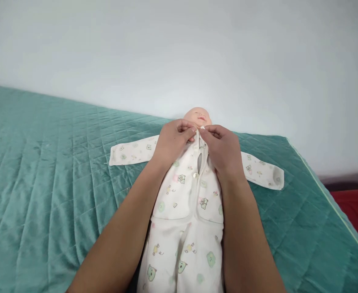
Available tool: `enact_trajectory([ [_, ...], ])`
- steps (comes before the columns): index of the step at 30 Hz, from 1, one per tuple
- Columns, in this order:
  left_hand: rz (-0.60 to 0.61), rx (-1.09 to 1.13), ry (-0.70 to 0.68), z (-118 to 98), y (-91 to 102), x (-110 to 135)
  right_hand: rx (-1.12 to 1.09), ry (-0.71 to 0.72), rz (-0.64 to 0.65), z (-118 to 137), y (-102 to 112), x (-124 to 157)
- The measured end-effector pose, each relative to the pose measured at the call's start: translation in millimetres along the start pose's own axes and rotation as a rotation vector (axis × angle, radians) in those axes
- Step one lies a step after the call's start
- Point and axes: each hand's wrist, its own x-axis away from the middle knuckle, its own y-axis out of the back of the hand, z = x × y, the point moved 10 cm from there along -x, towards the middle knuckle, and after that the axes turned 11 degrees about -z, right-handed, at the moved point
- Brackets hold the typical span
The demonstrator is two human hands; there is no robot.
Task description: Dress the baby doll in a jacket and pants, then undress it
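Observation:
A baby doll [199, 114] lies on its back, dressed in a white baby jacket [179, 191] and matching trousers [197, 252] with a print of small animals. Both jacket sleeves stretch out sideways. At the doll's neck, my left hand [179, 136] pinches the left edge of the jacket's collar. Just beside it, my right hand [220, 144] pinches the right edge of the collar. The fingertips are close together but apart. A button [195, 175] shows on the jacket's front below, with a gap in the front opening above it.
A green quilted cover [60, 175] lies under the doll, its edge running down at the right. Behind stands a pale wall [166, 53], close to the doll's head. Something red [356, 211] is beyond the right edge.

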Motion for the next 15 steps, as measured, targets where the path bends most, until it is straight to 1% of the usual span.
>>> enact_trajectory([
  [4, 0.019, 0.023, 0.013, 6, -3.2, -3, -0.002, 0.061, 0.043, -1, -3, 0],
  [7, 0.014, 0.022, 0.016, 9, -2.7, -5, 0.043, 0.114, 0.05, 0, -2, -1],
  [10, 0.028, 0.005, -0.019, 5, -4.2, -4, 0.085, 0.152, 0.044, 2, -3, -1],
  [12, 0.04, -0.032, -0.053, 0, -6.0, -2, 0.102, 0.153, 0.046, 2, -4, -1],
  [15, -0.029, -0.128, -0.084, -5, -1.4, -1, 0.131, 0.134, 0.044, -1, -5, -2],
])
